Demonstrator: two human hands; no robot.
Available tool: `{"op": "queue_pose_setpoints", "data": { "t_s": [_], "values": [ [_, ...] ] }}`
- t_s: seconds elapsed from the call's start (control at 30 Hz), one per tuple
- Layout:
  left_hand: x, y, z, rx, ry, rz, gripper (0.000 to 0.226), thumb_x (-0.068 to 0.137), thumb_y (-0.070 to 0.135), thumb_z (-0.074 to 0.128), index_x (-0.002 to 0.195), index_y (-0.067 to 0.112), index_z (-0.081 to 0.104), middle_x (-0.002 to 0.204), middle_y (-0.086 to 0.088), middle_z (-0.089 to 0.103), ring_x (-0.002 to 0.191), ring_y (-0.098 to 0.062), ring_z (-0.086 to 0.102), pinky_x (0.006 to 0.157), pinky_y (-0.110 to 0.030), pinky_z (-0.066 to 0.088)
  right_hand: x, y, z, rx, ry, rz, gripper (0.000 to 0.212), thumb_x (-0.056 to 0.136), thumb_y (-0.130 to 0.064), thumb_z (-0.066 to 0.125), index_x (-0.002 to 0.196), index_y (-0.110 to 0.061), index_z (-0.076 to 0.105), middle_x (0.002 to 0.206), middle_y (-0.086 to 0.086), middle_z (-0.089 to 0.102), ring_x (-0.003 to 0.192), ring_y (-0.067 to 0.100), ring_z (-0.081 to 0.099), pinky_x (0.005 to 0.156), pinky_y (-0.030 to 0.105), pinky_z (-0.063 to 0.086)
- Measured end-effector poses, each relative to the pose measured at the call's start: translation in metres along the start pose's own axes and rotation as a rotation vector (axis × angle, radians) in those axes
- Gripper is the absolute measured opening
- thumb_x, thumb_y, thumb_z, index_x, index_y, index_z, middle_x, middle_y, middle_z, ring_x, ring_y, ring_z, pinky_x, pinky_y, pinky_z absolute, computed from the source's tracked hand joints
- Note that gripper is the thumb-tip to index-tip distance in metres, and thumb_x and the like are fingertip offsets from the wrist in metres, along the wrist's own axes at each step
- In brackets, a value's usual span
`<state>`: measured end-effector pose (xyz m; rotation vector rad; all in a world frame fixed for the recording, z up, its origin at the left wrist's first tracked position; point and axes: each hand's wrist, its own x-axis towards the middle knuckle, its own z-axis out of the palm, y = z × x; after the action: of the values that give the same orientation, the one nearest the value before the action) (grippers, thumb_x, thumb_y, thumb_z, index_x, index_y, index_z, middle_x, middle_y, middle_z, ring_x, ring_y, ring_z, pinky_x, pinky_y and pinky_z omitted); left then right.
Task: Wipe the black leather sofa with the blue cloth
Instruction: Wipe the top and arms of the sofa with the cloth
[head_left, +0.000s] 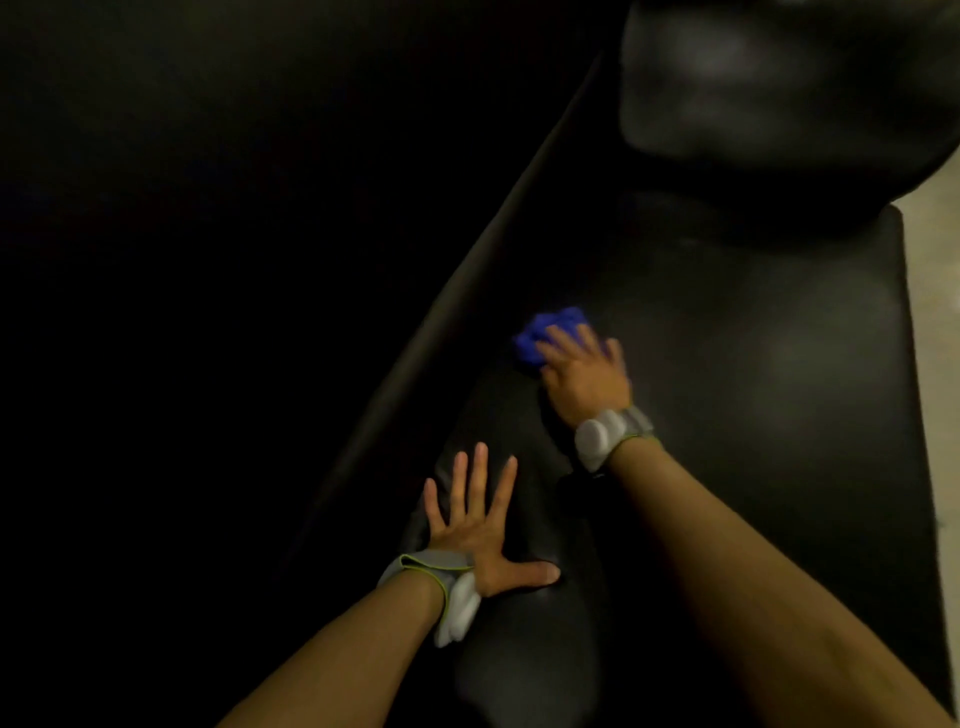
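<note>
Right hand (584, 374) presses the bunched blue cloth (545, 335) onto the black leather sofa (779, 364) seat, near its back edge, fingers curled over it. Left hand (480, 530) rests flat on the seat, fingers spread, holding nothing.

A dim living room, likely — black leather sofa (753, 364), pale floor (935, 312) beside it.
</note>
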<state>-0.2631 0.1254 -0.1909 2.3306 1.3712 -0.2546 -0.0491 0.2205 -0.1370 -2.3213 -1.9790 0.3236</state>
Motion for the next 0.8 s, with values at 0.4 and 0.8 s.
{"op": "queue_pose_setpoints", "data": {
  "t_s": [0.4,0.8],
  "values": [
    [-0.002,0.002,-0.023,-0.053,-0.155,-0.01,0.126,0.039,0.106,0.033,0.123,0.057,-0.047,0.138,0.014,-0.058,0.125,-0.013,-0.056,0.106,-0.054,-0.025,-0.176,0.049,-0.011,0.056,-0.023,0.223,0.054,0.101,-0.035,0.038,0.152,-0.04,0.021,0.163,-0.016,-0.001,0.151,0.017,-0.003,0.121,0.045,0.005],
    [0.012,-0.005,-0.223,1.425,-0.222,0.428,0.058,0.1,0.053,0.037,0.152,0.029,0.031,0.162,-0.002,0.023,0.15,-0.028,0.017,0.113,-0.069,-0.006,-0.152,-0.066,0.01,0.182,0.039,0.465,0.057,0.101,-0.026,0.033,0.155,-0.029,0.015,0.164,-0.005,-0.007,0.149,0.034,-0.011,0.119,0.056,-0.003]
  ]
}}
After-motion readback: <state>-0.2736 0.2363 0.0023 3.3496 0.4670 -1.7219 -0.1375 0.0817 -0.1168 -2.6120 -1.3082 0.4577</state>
